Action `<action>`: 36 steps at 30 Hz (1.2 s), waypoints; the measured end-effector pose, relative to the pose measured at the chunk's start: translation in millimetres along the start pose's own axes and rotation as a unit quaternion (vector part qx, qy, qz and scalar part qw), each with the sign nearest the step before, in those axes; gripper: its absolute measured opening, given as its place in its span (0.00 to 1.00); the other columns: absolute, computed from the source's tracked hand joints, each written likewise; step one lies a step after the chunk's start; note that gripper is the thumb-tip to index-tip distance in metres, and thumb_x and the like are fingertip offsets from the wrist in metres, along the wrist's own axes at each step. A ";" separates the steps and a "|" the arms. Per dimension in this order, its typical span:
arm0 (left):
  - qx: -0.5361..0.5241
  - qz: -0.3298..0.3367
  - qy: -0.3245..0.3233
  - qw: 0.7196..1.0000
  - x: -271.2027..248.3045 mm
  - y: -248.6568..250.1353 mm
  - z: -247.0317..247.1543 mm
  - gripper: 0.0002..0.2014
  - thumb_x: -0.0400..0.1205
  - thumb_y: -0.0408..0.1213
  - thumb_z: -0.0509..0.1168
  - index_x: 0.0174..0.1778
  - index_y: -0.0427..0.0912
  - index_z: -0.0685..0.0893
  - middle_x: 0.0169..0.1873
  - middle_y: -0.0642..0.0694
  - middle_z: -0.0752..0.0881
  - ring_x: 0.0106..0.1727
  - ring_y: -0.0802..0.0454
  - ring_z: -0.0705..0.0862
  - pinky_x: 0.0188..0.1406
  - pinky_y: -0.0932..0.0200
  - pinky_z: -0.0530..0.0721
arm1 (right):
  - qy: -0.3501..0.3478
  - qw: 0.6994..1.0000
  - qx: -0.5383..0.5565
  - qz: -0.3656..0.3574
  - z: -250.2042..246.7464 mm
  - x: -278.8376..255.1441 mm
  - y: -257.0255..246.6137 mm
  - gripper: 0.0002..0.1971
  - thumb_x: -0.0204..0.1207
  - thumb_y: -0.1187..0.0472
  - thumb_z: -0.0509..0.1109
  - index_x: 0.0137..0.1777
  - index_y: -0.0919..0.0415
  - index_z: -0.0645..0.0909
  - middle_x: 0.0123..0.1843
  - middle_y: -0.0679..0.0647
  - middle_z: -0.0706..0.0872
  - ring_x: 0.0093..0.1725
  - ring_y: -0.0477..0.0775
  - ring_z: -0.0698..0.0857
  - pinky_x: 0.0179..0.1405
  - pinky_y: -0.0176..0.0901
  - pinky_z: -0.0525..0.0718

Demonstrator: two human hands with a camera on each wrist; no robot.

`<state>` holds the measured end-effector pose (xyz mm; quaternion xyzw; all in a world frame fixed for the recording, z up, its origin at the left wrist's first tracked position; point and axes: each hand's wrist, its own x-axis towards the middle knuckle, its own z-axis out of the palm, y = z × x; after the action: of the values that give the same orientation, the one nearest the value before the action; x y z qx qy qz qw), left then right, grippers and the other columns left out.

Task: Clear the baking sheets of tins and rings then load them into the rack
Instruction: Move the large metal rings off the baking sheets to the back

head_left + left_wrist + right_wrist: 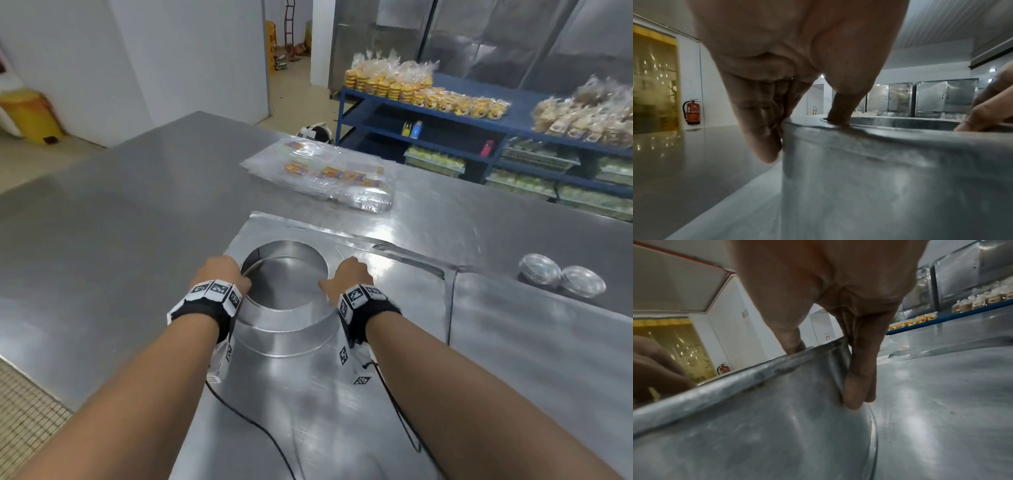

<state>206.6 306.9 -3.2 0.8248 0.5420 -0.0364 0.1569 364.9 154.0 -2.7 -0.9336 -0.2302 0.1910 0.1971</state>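
**Both hands on the ring, ready to lift it off the sheet**

The left hand point(222, 270) pinches the ring point(287, 329) at its left wall — thumb point(844, 107) dipped inside the rim, fingers point(764, 129) pressed flat against the outside. The right hand point(346, 277) mirrors it on the right wall: thumb point(791, 340) over the rim on the inner side, fingers point(857, 378) running down the outer wall. Neither hand is spread or idle; each clamps thin metal between thumb and fingers.

The ring is a tall, open metal band standing upright on the sheet point(325, 411), toward its far half. Whether its lower edge has left the sheet cannot be told. The sheet lies flat on the table point(102, 240), with a second sheet point(534, 342) just beside it on the right.

The step in hand looks like clearing — the ring is the only thing standing on this sheet. The next move likely calls for an even, straight-up lift with both hands, since thin walls may flex or tilt under a lopsided pull, then a spot on the table to set it down. Two tins point(561, 279) sit near the far right, a pile of bags point(329, 174) lies beyond the sheet, and shelves point(479, 137) stand behind. No rack can be picked out here.
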 end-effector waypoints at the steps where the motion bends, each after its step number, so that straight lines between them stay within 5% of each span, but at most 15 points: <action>1: -0.008 0.000 0.002 1.000 -1.6 1.2 -2.9 0.15 0.76 0.47 0.72 0.42 0.36 0.83 0.28 0.44 0.74 0.36 0.38 0.81 0.36 0.56 0.78 | 0.001 1.000 0.002 0.006 0.4 0.8 -1.0 0.31 0.68 0.52 0.78 0.66 0.68 0.73 0.62 0.60 0.82 0.60 0.63 0.86 0.51 0.47 0.85; 8: -0.047 -0.008 -0.013 0.999 -29.7 11.7 -23.7 0.17 0.72 0.46 0.76 0.33 0.39 0.77 0.36 0.40 0.83 0.32 0.42 0.82 0.34 0.57 0.80 | 0.007 0.998 0.056 0.031 -15.2 -14.8 12.8 0.33 0.66 0.53 0.80 0.67 0.68 0.72 0.62 0.60 0.83 0.57 0.63 0.87 0.44 0.44 0.83; 13: -0.094 -0.029 -0.015 0.995 -68.4 23.5 -29.1 0.16 0.69 0.42 0.76 0.46 0.37 0.82 0.38 0.42 0.81 0.30 0.48 0.79 0.28 0.62 0.76 | 0.024 0.994 0.099 0.039 -43.5 -46.3 44.8 0.35 0.69 0.55 0.78 0.70 0.66 0.64 0.62 0.60 0.81 0.58 0.64 0.85 0.45 0.46 0.82; 17: -0.188 -0.057 -0.023 0.980 -117.8 37.6 -25.9 0.33 0.68 0.39 0.79 0.63 0.33 0.70 0.46 0.42 0.78 0.46 0.42 0.82 0.42 0.57 0.83 | 0.061 0.990 0.120 0.033 -70.9 -85.1 81.1 0.39 0.68 0.54 0.78 0.72 0.65 0.60 0.54 0.56 0.79 0.58 0.65 0.85 0.45 0.46 0.80; 19: -0.233 -0.074 -0.050 0.968 -140.7 45.0 -20.1 0.42 0.57 0.49 0.82 0.62 0.32 0.72 0.49 0.39 0.84 0.46 0.40 0.87 0.44 0.52 0.90 | 0.086 0.987 0.130 0.024 -83.9 -105.0 102.9 0.41 0.65 0.53 0.79 0.71 0.64 0.60 0.58 0.58 0.81 0.58 0.65 0.85 0.48 0.47 0.82; 22: -0.328 -0.075 -0.055 0.940 -147.7 46.3 3.8 0.61 0.38 0.76 0.78 0.60 0.35 0.81 0.51 0.34 0.90 0.46 0.34 0.91 0.45 0.37 0.91 | 0.129 0.979 0.159 -0.003 -102.5 -137.2 139.8 0.40 0.63 0.54 0.80 0.69 0.64 0.62 0.60 0.58 0.79 0.58 0.65 0.84 0.54 0.49 0.81; 27: -0.496 -0.123 -0.092 0.855 -198.8 63.8 17.3 0.70 0.40 0.93 0.55 0.67 0.42 0.84 0.63 0.35 0.86 0.60 0.32 0.88 0.65 0.35 0.82 | 0.191 0.962 0.192 -0.041 -129.6 -192.3 200.9 0.29 0.63 0.57 0.80 0.54 0.58 0.63 0.54 0.53 0.74 0.49 0.61 0.80 0.46 0.46 0.73; 29: -0.553 -0.127 -0.131 0.813 -247.4 81.4 9.7 0.57 0.55 0.89 0.56 0.59 0.40 0.85 0.55 0.35 0.88 0.54 0.35 0.89 0.58 0.39 0.87 | 0.215 0.955 0.196 -0.058 -136.4 -213.2 225.1 0.29 0.63 0.58 0.80 0.54 0.57 0.63 0.54 0.53 0.74 0.48 0.59 0.80 0.45 0.46 0.74; 32: -0.616 -0.102 -0.174 0.761 -312.8 110.1 8.3 0.24 0.84 0.62 0.59 0.45 0.42 0.84 0.40 0.40 0.85 0.40 0.42 0.84 0.41 0.51 0.85 | 0.234 0.947 0.200 -0.087 -142.7 -241.9 259.7 0.29 0.63 0.60 0.80 0.54 0.55 0.62 0.55 0.50 0.70 0.46 0.56 0.77 0.46 0.46 0.74; 36: -0.628 -0.062 -0.186 0.753 -358.9 124.2 30.9 0.14 0.83 0.51 0.63 0.41 0.45 0.82 0.37 0.42 0.81 0.38 0.41 0.80 0.45 0.43 0.84 | 0.228 0.945 0.194 -0.133 -150.2 -272.7 305.3 0.34 0.64 0.63 0.78 0.66 0.50 0.64 0.64 0.48 0.70 0.48 0.52 0.78 0.50 0.45 0.77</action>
<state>175.3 -64.3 77.4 0.4823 0.4529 0.1495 0.7348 316.4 -275.1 58.3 -0.8568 -0.2601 -0.0139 0.4450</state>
